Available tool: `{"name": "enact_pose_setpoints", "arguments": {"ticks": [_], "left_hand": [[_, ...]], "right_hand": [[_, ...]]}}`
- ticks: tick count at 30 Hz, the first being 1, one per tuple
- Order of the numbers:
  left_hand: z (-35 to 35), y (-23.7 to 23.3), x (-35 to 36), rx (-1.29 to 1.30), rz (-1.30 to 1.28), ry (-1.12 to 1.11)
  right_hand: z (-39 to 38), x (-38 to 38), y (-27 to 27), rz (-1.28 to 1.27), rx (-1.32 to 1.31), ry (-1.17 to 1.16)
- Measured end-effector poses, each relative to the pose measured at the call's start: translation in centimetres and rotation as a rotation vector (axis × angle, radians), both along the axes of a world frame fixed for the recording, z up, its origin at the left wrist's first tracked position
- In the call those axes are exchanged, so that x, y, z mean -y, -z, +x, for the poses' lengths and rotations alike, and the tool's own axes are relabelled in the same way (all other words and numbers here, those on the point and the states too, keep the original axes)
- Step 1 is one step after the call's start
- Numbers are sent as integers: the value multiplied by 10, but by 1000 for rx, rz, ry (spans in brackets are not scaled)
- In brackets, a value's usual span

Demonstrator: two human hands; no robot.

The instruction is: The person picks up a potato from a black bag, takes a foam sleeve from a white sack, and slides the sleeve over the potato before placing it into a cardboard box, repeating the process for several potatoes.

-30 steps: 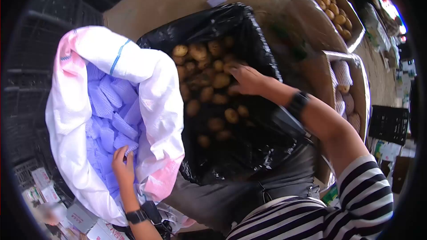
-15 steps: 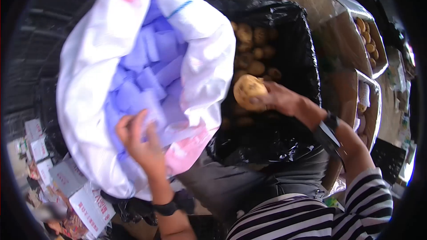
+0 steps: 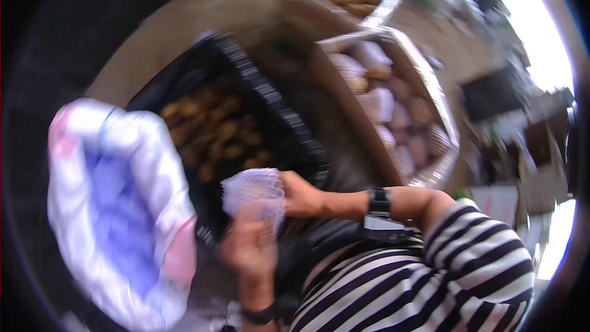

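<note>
Blurred left fingers (image 3: 249, 237) and curled right fingers (image 3: 299, 195) pinching a pale lilac foam-mesh sleeve (image 3: 253, 193) between them — black-lined crate of brown potatoes (image 3: 215, 129) just beyond the fingertips

Between the left grip (image 3: 249, 243) and the right grip (image 3: 299, 195), the net (image 3: 246, 189) is pale lilac, criss-crossed. Left of them, the sack (image 3: 147, 141) is white with pink patches, its filling (image 3: 120, 215) violet-blue. Beyond, brown potatoes (image 3: 212, 129) sit against black plastic (image 3: 279, 107). Rightward, the shirt (image 3: 473, 252) has black and white stripes.
</note>
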State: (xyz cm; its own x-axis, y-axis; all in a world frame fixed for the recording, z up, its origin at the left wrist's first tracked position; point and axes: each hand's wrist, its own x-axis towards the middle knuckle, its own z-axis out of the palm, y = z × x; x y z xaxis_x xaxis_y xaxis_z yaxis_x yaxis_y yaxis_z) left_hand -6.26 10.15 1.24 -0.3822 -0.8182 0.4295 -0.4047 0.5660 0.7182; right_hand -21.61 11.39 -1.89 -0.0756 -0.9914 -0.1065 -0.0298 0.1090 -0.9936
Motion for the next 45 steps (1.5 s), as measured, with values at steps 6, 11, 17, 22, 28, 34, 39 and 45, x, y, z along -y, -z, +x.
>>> {"name": "enact_pose_setpoints", "arguments": {"ticks": [6,11,17,22,28,34,39,45], "left_hand": [[219,89,144,853,169,-432],[324,144,152,1100,360,-406],[304,124,156,684,479,-337],[224,41,145,423,-86,-650],[99,45,144,231,-364,-677],[92,67,152,157,-143,-683],[88,69,160,192,-194,-678],[84,64,145,90,-163,-711]], "right_hand": [[-167,-91,-36,5,-274,609],[-243,-153,-15,128,-375,949],[-277,-171,9,1039,-1200,447],[-217,-42,-69,255,-879,316],[-68,154,68,111,-791,-452],[-40,222,289,22,-928,-396],[-27,212,279,434,-856,-352],[-8,165,154,674,-487,-467]]}}
